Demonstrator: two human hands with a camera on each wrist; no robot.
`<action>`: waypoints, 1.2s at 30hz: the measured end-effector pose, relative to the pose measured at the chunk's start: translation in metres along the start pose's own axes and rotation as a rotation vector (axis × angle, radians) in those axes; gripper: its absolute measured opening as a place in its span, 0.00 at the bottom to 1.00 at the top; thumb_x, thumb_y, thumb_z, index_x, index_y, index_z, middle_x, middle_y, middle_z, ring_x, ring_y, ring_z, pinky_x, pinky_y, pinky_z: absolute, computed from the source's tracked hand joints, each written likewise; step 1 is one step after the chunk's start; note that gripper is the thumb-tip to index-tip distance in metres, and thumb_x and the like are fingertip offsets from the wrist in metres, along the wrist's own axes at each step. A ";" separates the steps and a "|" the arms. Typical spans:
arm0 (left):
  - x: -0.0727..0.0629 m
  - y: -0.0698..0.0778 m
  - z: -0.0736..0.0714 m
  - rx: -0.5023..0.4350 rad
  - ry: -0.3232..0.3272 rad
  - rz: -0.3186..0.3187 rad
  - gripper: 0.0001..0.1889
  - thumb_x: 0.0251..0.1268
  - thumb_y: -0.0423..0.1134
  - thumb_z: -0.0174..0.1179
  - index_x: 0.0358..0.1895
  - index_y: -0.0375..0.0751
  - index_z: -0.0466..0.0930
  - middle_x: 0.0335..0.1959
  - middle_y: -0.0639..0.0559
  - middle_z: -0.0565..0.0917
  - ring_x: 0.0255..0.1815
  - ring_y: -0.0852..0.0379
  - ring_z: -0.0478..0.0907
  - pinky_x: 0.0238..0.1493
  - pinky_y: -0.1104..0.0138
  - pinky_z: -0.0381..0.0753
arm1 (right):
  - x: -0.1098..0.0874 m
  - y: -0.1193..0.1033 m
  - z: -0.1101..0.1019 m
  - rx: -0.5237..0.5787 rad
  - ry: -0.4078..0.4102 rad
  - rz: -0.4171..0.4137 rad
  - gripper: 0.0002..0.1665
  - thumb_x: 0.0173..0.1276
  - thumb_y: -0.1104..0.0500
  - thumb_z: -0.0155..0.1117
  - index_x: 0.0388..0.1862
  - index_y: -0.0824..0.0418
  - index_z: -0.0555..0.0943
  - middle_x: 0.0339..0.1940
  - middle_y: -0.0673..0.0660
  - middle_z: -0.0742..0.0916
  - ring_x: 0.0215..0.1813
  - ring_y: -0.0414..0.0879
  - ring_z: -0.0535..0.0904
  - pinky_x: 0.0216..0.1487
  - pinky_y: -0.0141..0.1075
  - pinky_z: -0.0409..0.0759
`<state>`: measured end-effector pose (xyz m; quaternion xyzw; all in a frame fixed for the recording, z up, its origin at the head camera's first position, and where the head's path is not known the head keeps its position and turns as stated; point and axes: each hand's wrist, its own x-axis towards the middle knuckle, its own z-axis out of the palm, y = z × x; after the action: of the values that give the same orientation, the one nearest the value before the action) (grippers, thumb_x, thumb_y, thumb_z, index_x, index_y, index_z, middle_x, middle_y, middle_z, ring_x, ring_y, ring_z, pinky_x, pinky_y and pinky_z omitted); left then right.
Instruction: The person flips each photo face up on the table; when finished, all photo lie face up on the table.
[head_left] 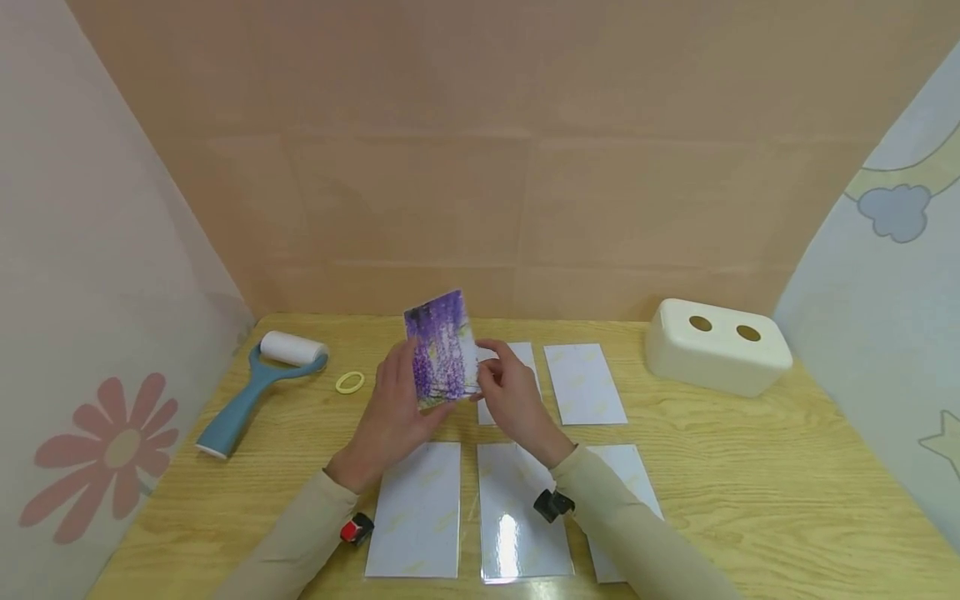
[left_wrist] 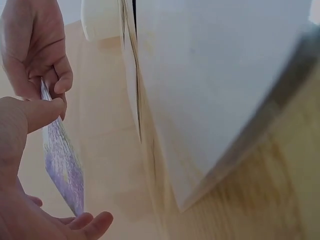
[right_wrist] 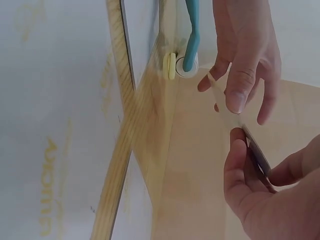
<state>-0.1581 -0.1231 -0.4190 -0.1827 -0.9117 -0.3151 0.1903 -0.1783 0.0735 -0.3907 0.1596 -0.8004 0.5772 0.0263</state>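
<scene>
A photo card (head_left: 438, 350) with purple flowers is held up above the table, tilted, its picture side showing in the head view. My left hand (head_left: 393, 412) grips it at the left and lower edges, thumb on one side and fingers on the other. At its right edge, my right hand (head_left: 513, 400) pinches the border between thumb and curled fingers. The left wrist view shows the card (left_wrist: 65, 162) nearly edge-on between both hands. Several white cards lie beneath, among them one (head_left: 416, 512) below the left hand and a glossy one (head_left: 517, 483) below the right.
On the left are a lint roller (head_left: 258, 387) with a blue handle and a yellow ring (head_left: 349, 382). A cream box (head_left: 712, 350) with two round holes stands at the back right. Another white card (head_left: 585, 383) lies right of the hands. A tan wall closes the back.
</scene>
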 end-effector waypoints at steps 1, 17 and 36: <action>0.000 0.000 -0.001 -0.021 0.003 -0.008 0.58 0.54 0.45 0.78 0.76 0.25 0.45 0.72 0.29 0.58 0.68 0.34 0.60 0.66 0.44 0.67 | 0.000 0.000 0.000 0.007 0.004 -0.003 0.24 0.77 0.68 0.50 0.71 0.66 0.70 0.38 0.62 0.87 0.33 0.62 0.84 0.39 0.53 0.85; -0.001 -0.001 -0.010 -0.179 -0.184 -0.362 0.59 0.58 0.54 0.74 0.79 0.30 0.41 0.73 0.32 0.57 0.72 0.36 0.58 0.69 0.43 0.63 | -0.005 0.003 0.003 -0.067 0.056 -0.055 0.25 0.76 0.67 0.52 0.71 0.61 0.72 0.33 0.54 0.88 0.22 0.45 0.75 0.21 0.34 0.69; -0.012 -0.005 -0.016 -0.042 -0.133 -0.256 0.58 0.53 0.52 0.78 0.77 0.28 0.49 0.69 0.32 0.61 0.67 0.36 0.61 0.65 0.44 0.69 | -0.008 0.006 0.011 -0.097 0.006 0.011 0.26 0.74 0.65 0.55 0.70 0.66 0.71 0.54 0.62 0.82 0.47 0.51 0.84 0.37 0.40 0.81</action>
<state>-0.1464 -0.1393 -0.4151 -0.0893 -0.9313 -0.3430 0.0841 -0.1709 0.0665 -0.4013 0.1519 -0.8283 0.5383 0.0334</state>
